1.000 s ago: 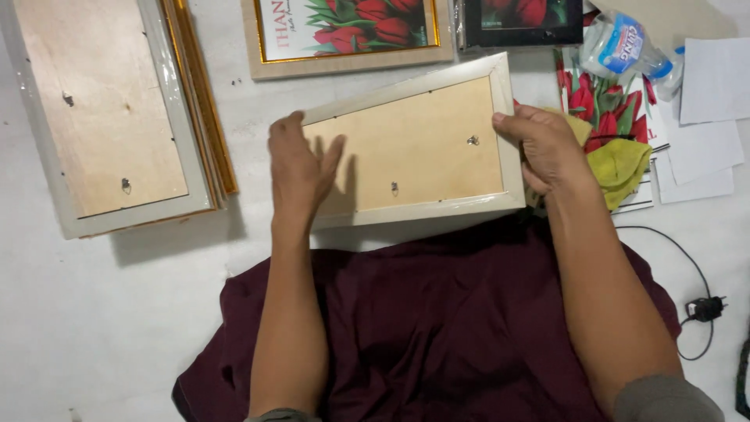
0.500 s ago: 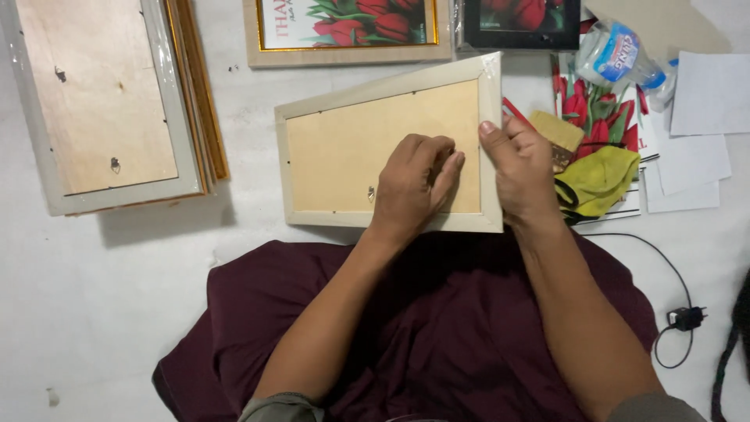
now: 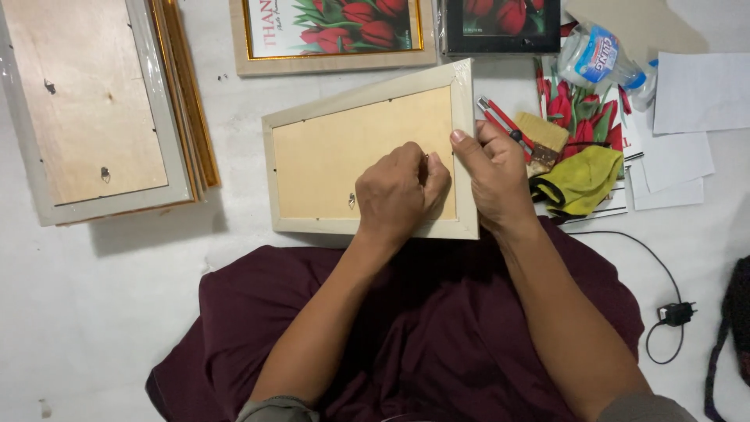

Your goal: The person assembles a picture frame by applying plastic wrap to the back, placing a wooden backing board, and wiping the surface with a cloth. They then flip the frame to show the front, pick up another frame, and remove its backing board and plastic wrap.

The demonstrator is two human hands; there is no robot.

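Observation:
A pale picture frame (image 3: 312, 125) lies face down in front of me, its brown backing board up, tilted on the white floor. My left hand (image 3: 398, 195) rests on the backing near the right side, fingertips pinched on a small metal tab. My right hand (image 3: 494, 176) grips the frame's right edge, thumb on top of the rim. A small metal hanger (image 3: 351, 201) sits on the backing near the lower edge.
A stack of face-down frames (image 3: 94, 117) lies at the left. Two tulip pictures (image 3: 336, 31) (image 3: 500, 23) lie at the top. At the right are a red cutter (image 3: 500, 117), a brush, a yellow cloth (image 3: 582, 180), a plastic bottle (image 3: 601, 55), papers and a black cable with plug (image 3: 676, 312).
My left hand moved from the frame's left edge across to its right side and pinched down on the backing. The frame was turned and shifted slightly.

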